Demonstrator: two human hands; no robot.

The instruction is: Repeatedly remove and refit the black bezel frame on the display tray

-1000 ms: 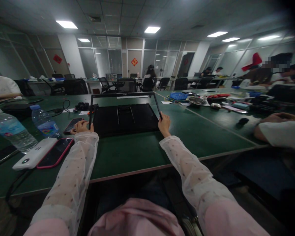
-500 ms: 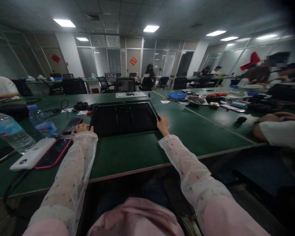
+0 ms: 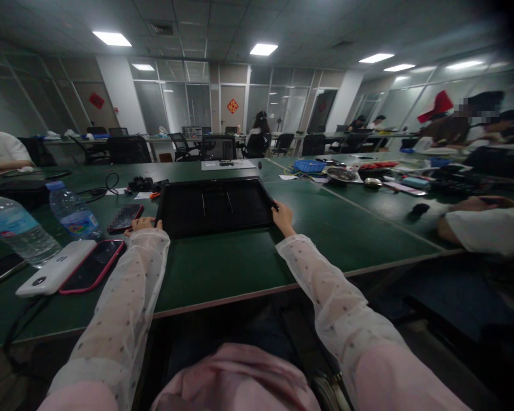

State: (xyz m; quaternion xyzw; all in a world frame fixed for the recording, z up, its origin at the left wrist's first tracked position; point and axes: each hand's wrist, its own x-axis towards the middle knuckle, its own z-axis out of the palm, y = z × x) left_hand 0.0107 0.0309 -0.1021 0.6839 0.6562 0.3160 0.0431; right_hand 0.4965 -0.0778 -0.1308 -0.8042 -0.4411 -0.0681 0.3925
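Observation:
A black, flat, rectangular tray-like panel (image 3: 188, 208) with a raised rim lies on the green table (image 3: 223, 262) in front of me. Two thin pale lines run across its dark middle. My left hand (image 3: 145, 224) grips the panel's left edge, thumb along the side and fingers partly hidden by the sleeve. At the right edge, my right hand (image 3: 283, 218) is closed around the rim near the front corner. Just left of my left hand lies a dark phone (image 3: 126, 218), close to the fingers.
To the left are a large water bottle (image 3: 19, 228), a smaller bottle (image 3: 75, 214), a white power bank (image 3: 55, 268) and a red-cased phone (image 3: 92, 267). Cables and a blue basket (image 3: 309, 165) lie farther back. At right, a co-worker's sleeve (image 3: 492, 228) rests on the table.
The right rim of the panel looks lower and closer to its inner surface than before. My right hand has shifted very slightly left with it; my left hand stays at the left edge.

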